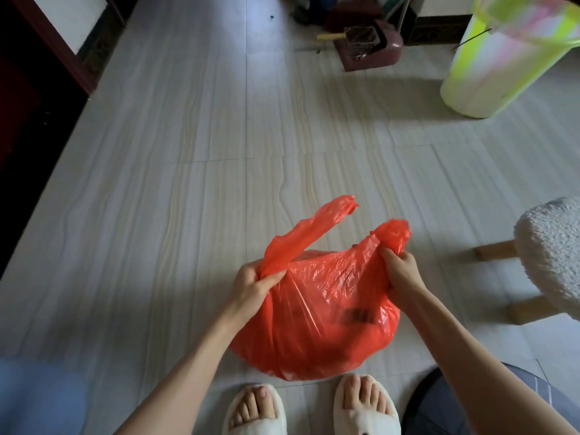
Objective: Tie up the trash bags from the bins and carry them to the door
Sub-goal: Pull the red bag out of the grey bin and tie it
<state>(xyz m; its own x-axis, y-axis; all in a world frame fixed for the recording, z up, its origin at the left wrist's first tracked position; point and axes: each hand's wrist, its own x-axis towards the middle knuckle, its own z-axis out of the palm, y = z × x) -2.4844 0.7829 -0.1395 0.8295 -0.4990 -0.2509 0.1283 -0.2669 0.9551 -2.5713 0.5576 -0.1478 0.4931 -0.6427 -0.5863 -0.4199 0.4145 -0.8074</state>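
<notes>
Blurring dark contents inside red bag (317, 321).

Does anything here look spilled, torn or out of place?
Nothing stands out. The red bag sits whole on the floor, each hand gripping one handle; no spill is visible around it.

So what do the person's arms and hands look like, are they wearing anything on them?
Both arms are bare right up to the edge of the picture: no sleeves show. The left hand and right hand wear no gloves, and no rings, watch or bracelets can be seen. The fingers are slim.
</notes>
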